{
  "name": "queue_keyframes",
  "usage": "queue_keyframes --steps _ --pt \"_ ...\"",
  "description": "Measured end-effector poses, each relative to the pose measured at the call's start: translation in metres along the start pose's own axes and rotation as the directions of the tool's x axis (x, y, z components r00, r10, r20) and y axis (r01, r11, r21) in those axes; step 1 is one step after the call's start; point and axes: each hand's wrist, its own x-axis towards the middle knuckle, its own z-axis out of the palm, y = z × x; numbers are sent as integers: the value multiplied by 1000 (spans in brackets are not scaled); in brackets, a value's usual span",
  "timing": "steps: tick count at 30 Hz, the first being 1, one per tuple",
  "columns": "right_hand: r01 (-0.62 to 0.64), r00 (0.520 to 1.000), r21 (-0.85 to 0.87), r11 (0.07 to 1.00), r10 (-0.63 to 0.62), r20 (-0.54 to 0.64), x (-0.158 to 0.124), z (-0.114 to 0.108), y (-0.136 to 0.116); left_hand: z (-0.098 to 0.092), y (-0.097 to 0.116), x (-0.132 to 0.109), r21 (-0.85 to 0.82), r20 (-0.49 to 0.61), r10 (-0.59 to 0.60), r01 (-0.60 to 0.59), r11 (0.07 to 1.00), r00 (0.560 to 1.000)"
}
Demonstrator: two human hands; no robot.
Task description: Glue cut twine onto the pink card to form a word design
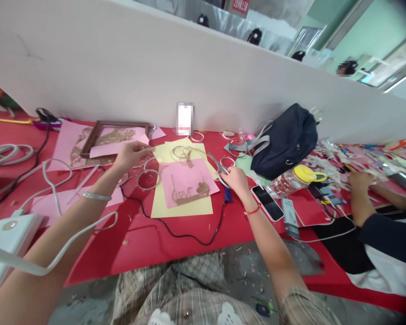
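My right hand (pixel 236 180) is closed around the handles of a pair of scissors (pixel 219 167), whose blades point away to the upper left. My left hand (pixel 134 155) reaches to the left edge of yellow paper (pixel 182 211), its fingers stretched out; whether they touch it I cannot tell. On the yellow sheets lies a pink card (pixel 176 177) with a brown twine design of letters and a flower-like shape. Just above it rests a loose coil of thin twine (pixel 186 153). White rings (pixel 148 179) lie below my left fingers.
A brown frame (pixel 93 137) and pink sheets lie at left, near a white lamp base (pixel 11 241). A black cable (pixel 176 234) crosses the front. Rightward are a phone (pixel 267 203), a dark bag (pixel 284 142), a yellow-lidded bottle (pixel 287 184) and another person's hand (pixel 361 183).
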Motion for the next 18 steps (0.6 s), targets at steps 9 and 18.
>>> queue_keyframes --steps 9,18 --pt "79 976 217 973 -32 -213 95 33 -13 -9 14 17 -89 35 165 -162 983 986" --pt "531 784 441 724 -617 69 31 60 -41 32 9 -40 587 603 -52 -399 705 796"
